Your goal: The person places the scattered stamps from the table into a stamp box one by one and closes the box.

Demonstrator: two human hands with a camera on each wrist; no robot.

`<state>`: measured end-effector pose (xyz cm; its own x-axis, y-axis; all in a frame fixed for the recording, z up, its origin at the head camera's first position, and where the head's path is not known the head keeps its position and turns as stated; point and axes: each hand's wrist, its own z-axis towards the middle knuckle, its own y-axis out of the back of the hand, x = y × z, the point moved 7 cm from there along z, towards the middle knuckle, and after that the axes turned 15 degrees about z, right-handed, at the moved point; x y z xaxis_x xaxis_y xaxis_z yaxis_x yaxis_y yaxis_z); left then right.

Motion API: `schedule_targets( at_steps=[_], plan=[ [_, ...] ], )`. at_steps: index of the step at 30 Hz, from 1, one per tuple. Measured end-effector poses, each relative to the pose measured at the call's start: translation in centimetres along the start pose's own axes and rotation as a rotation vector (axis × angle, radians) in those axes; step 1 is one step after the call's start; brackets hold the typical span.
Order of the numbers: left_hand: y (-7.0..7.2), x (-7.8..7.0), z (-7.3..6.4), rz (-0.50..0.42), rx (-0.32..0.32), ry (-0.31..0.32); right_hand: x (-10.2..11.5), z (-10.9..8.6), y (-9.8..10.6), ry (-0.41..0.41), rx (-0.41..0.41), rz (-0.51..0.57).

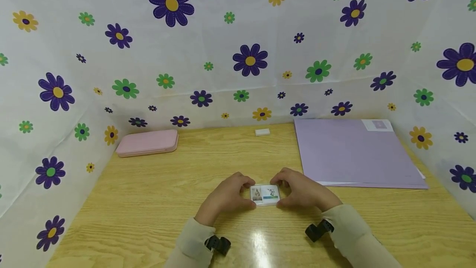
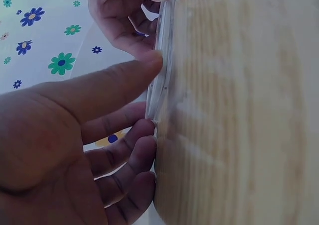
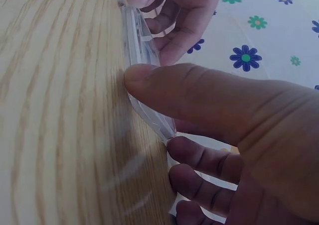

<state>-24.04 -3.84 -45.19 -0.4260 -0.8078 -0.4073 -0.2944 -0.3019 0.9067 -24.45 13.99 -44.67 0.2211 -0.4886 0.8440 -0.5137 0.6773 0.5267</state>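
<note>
A small clear plastic card case [image 1: 265, 202] lies flat at the front middle of the table; a picture and a printed white panel show through its top. My left hand [image 1: 231, 193] pinches its left end between thumb and fingers. At the opposite end, my right hand [image 1: 303, 191] grips it the same way. From the left wrist view, the case's thin layered edge [image 2: 167, 41] shows close over the wood, with the left thumb [image 2: 124, 83] on its near side. The right thumb [image 3: 169, 88] presses the near edge in the right wrist view.
A pink zip case [image 1: 148, 143] lies at the back left of the wooden table [image 1: 148, 202]. Near the back edge sits a small white block [image 1: 262, 132]. A large lilac folder [image 1: 349, 154] covers the back right, with white paper under it. Flower-patterned cloth [image 1: 208, 44] encloses the table.
</note>
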Motion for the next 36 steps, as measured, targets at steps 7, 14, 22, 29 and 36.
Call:
schedule_targets(
  at_steps=[7,14,22,29,36],
  plan=[
    [0.0,-1.0,0.0,0.030,-0.025,0.048,-0.2,-0.2,-0.1,-0.049,-0.008,0.009],
    [0.1,-1.6,0.4,0.063,-0.013,0.068,-0.3,-0.4,0.1,-0.082,-0.009,-0.018],
    [0.3,-1.5,0.6,0.089,-0.010,0.082,0.1,-0.1,0.0,-0.094,0.007,-0.025],
    [0.5,-1.6,0.3,0.172,-0.019,0.071,0.0,0.3,-0.2,-0.105,0.015,-0.009],
    [0.5,-1.7,-0.1,0.180,-0.017,0.050,-0.6,0.2,-0.1,-0.101,0.007,-0.002]
  ],
)
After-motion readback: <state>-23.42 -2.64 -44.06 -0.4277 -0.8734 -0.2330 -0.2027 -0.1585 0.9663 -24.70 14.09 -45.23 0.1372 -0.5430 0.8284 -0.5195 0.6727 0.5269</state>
